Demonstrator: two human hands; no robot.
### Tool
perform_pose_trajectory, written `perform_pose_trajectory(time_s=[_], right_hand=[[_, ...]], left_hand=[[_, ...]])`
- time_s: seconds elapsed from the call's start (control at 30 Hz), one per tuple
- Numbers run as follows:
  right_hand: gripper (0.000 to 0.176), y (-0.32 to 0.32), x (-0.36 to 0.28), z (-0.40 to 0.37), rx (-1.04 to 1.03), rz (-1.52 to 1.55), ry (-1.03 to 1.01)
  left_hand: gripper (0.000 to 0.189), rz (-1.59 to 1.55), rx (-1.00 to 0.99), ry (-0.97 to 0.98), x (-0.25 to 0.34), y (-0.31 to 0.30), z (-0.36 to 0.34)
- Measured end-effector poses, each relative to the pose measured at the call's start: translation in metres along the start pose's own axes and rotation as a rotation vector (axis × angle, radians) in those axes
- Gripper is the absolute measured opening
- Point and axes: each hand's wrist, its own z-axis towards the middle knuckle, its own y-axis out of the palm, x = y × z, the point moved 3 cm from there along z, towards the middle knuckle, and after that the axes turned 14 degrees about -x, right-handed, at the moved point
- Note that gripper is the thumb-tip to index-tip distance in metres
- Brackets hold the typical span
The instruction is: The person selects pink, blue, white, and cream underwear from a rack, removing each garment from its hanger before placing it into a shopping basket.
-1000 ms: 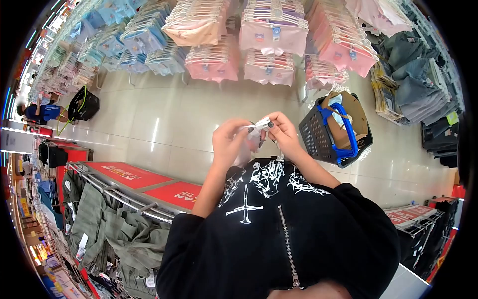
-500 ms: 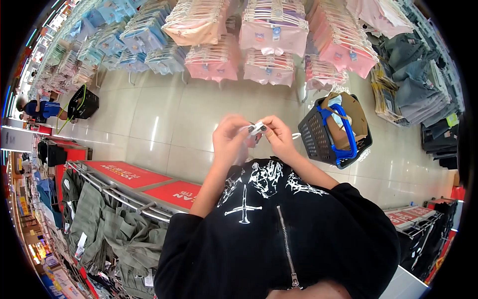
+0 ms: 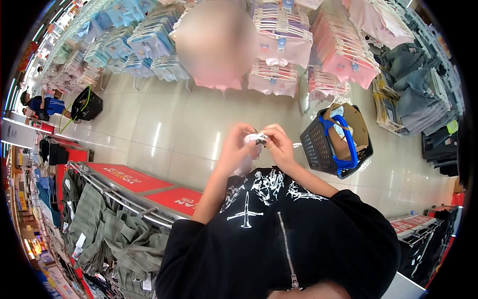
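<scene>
In front of my chest, my left hand (image 3: 235,148) and my right hand (image 3: 280,148) meet, fingers closed in a pinch. Between them is what looks like a white plastic hanger (image 3: 256,137) with a dark clip part. Its far white end pokes out to the right of my right hand. A pale, thin piece of fabric (image 3: 244,166) hangs under my left hand; its kind is mostly hidden by the fingers.
A dark shopping basket (image 3: 318,142) with blue handles, holding a brown paper bag (image 3: 359,124), stands at right. Racks of pink garments (image 3: 343,55) are ahead, folded jeans (image 3: 423,94) far right. A red-topped rack (image 3: 132,178) stands left. A person (image 3: 45,104) is beside another basket (image 3: 87,104).
My fingers have drawn closer together around the white piece, and the pale fabric shows more clearly below my left hand. The view has shifted slightly; a blurred patch now covers part of the racks.
</scene>
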Motion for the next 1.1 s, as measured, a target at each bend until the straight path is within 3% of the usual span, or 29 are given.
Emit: perform_pose_trajectory(time_s=[0.07, 0.13, 0.27, 0.33, 0.4, 0.5, 0.6, 0.7, 0.73, 0.83, 0.87, 0.97, 1.0, 1.1], right_hand=[[0.015, -0.003, -0.001, 0.000, 0.038, 0.009, 0.052], [0.016, -0.013, -0.004, 0.003, -0.044, -0.180, 0.093], [0.017, -0.051, -0.012, 0.022, -0.064, -0.467, 0.128], [0.018, -0.077, 0.004, 0.023, -0.107, -0.387, 0.266], [0.024, -0.102, 0.038, 0.018, -0.226, -0.214, 0.422], [0.037, -0.088, 0.071, 0.007, -0.455, 0.066, 0.464], [0.046, -0.040, 0.038, 0.011, -0.590, -0.134, 0.394], [0.056, -0.016, 0.052, 0.014, -0.667, -0.237, 0.334], [0.058, -0.012, 0.059, 0.019, -0.797, -0.221, 0.322], [0.033, -0.002, 0.049, 0.023, -0.781, -0.117, 0.172], [0.034, -0.001, 0.042, 0.026, -0.896, -0.261, 0.270], [0.052, 0.008, 0.040, 0.022, -0.878, 0.025, 0.417], [0.053, 0.012, 0.064, 0.022, -0.830, 0.062, 0.169], [0.053, 0.024, 0.079, 0.038, -0.551, 0.485, 0.240]], left_hand=[[0.005, 0.263, 0.006, 0.000, 0.002, -0.001, 0.000], [0.007, 0.571, -0.036, -0.021, 0.013, -0.003, -0.002], [0.011, 0.729, 0.027, 0.112, 0.017, -0.005, -0.003], [0.011, 0.743, 0.046, 0.170, 0.020, -0.008, -0.004], [0.013, 0.687, 0.070, 0.210, 0.021, -0.014, -0.005], [0.013, 0.488, 0.144, 0.216, 0.026, -0.018, -0.007], [0.012, 0.236, 0.214, 0.252, 0.041, -0.020, -0.010], [0.015, 0.112, 0.271, 0.273, 0.050, -0.034, -0.018], [0.015, 0.089, 0.311, 0.278, 0.050, -0.042, -0.020], [0.018, -0.004, 0.382, 0.325, 0.050, -0.065, -0.030], [0.018, -0.037, 0.395, 0.343, 0.051, -0.069, -0.033], [0.017, -0.124, 0.400, 0.350, 0.059, -0.065, -0.035], [0.016, -0.140, 0.395, 0.333, 0.060, -0.061, -0.035], [0.015, -0.211, 0.345, 0.310, 0.061, -0.046, -0.030]])
